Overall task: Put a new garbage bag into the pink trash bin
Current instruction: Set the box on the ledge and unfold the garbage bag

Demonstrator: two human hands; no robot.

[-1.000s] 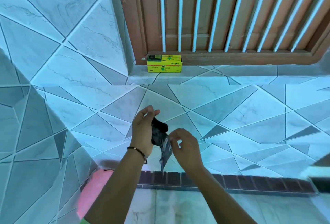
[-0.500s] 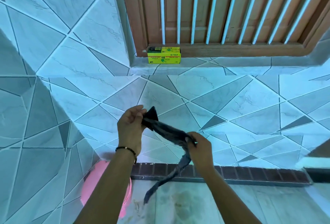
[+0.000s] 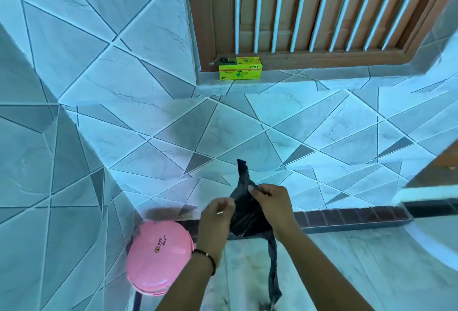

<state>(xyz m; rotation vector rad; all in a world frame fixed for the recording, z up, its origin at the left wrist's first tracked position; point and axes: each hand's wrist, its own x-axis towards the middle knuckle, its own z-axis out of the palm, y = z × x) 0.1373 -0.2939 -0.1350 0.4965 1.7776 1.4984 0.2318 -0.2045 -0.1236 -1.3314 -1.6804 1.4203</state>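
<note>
A black garbage bag [image 3: 245, 214], still mostly folded, hangs between my hands in the lower middle of the view. My left hand [image 3: 216, 221] pinches its left side. My right hand [image 3: 272, 205] pinches its right side near the top. One end of the bag sticks up above my fingers and a long twisted tail hangs down toward the floor. The pink trash bin [image 3: 159, 256], its lid closed, stands on the floor in the wall corner just left of my left forearm.
A yellow-green box [image 3: 240, 68] of bags sits on the tiled ledge under a barred wooden window. Tiled walls close in on the left and ahead. A dark brick strip [image 3: 347, 216] runs along the wall base.
My hands have come close together and lower, spreading the bag's upper part between them. The view has tilted down, showing more of the pink bin.
</note>
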